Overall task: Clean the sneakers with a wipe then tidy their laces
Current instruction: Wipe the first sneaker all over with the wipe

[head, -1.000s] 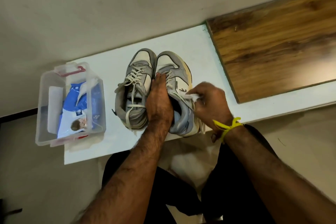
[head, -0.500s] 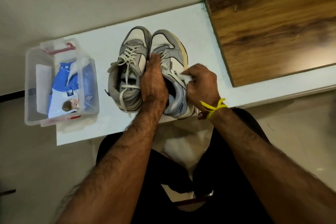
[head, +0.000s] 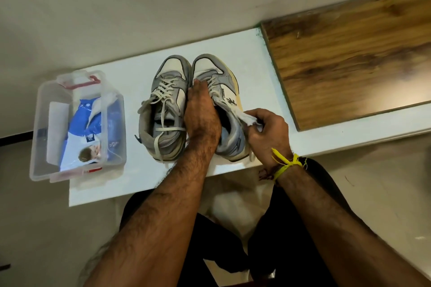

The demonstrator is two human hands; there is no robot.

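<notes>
Two sneakers [head: 163, 109] [head: 224, 91], one wipe [head: 245, 117], one box [head: 77, 165].

Head-worn view, steeply downward, close over table [head: 130, 72]

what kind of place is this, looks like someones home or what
Probably a home, though that is a guess. Worn sneakers sit on a plain white shelf against a bare wall, beside a clear plastic box holding a pack of wipes.
</notes>
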